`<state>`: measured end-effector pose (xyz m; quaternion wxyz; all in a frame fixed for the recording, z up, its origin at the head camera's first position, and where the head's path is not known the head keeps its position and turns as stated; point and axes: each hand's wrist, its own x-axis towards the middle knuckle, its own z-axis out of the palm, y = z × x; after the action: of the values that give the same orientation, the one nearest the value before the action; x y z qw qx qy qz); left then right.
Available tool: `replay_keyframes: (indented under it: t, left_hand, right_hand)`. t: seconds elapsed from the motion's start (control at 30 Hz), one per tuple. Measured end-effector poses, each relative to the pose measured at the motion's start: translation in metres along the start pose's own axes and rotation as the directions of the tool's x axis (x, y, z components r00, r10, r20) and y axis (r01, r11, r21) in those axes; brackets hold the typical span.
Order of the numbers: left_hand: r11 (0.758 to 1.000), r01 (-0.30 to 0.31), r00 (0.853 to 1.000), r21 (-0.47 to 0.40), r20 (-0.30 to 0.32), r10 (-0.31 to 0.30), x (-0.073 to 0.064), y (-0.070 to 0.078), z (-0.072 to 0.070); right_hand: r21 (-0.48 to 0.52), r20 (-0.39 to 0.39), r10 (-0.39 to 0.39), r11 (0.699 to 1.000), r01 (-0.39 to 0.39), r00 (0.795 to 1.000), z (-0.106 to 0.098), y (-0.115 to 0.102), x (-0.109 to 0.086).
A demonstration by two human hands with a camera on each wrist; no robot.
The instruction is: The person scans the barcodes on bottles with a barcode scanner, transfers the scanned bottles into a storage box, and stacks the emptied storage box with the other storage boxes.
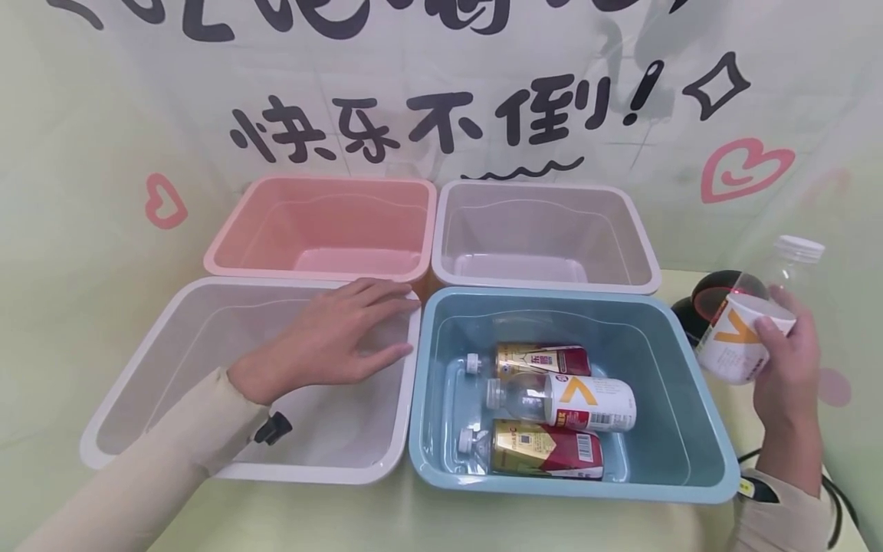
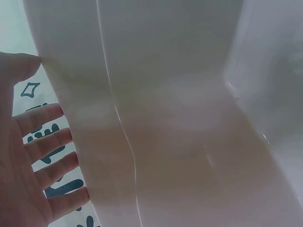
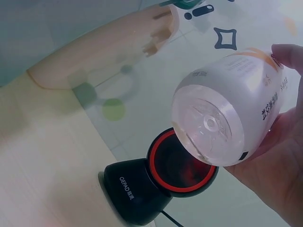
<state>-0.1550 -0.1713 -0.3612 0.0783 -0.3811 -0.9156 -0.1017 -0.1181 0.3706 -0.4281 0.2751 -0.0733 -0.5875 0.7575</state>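
Observation:
My right hand (image 1: pixel 789 360) grips a clear plastic bottle with a white label (image 1: pixel 734 349), to the right of the blue bin (image 1: pixel 690 491). The bottle tilts with its white cap up and to the right; its round base (image 3: pixel 208 123) faces the right wrist camera, close to a black scanner (image 3: pixel 135 184) with a red ring. My left hand (image 1: pixel 338 333) is over the right side of the light grey bin (image 1: pixel 303 474). In the left wrist view, the spread fingers (image 2: pixel 52 144) touch that bin's rim. That hand holds nothing.
Inside the blue bin lie a white-labelled bottle (image 1: pixel 593 402) and two gold-and-red-labelled bottles (image 1: pixel 545 448). Behind stand a pink bin (image 1: pixel 324 272) and a pale mauve bin (image 1: pixel 545 285). A printed sheet (image 1: pixel 441 69) hangs at the back. Black cable (image 1: pixel 838 506) lies at the right.

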Motion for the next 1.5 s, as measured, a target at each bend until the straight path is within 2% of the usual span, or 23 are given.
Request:
replay_keyframes:
  t: [0.27, 0.53, 1.0, 1.37, 1.5]
  left_hand:
    - [1.0, 0.001, 1.0, 0.006, 0.002, -0.001, -0.0001, -0.001, 0.0002]
    - [1.0, 0.003, 1.0, 0.02, 0.003, -0.003, 0.0001, -0.0012, 0.0004]
    - [1.0, -0.003, 1.0, 0.017, 0.007, 0.003, 0.0011, -0.0012, 0.0007]
    - [1.0, 0.011, 1.0, 0.005, 0.019, -0.011, 0.0014, 0.0002, -0.0006]
    - [1.0, 0.009, 1.0, 0.004, 0.017, -0.009, 0.0017, -0.0002, -0.0006]
  right_hand:
    - [-0.031, -0.017, 0.002, 1.0, -0.002, 1.0, 0.0002, -0.0009, -0.0012]
    - [0.024, 0.017, -0.041, 0.999, 0.041, 0.999, -0.0015, 0.0002, 0.001]
    - [0.022, 0.021, -0.023, 1.0, 0.022, 1.0, -0.0041, 0.0014, -0.0006]
    - [-0.003, -0.002, 0.019, 1.0, -0.019, 1.0, -0.0044, -0.0003, -0.0007]
    - [0.015, -0.002, 0.069, 0.997, -0.069, 0.998, -0.0038, -0.0042, 0.0005]
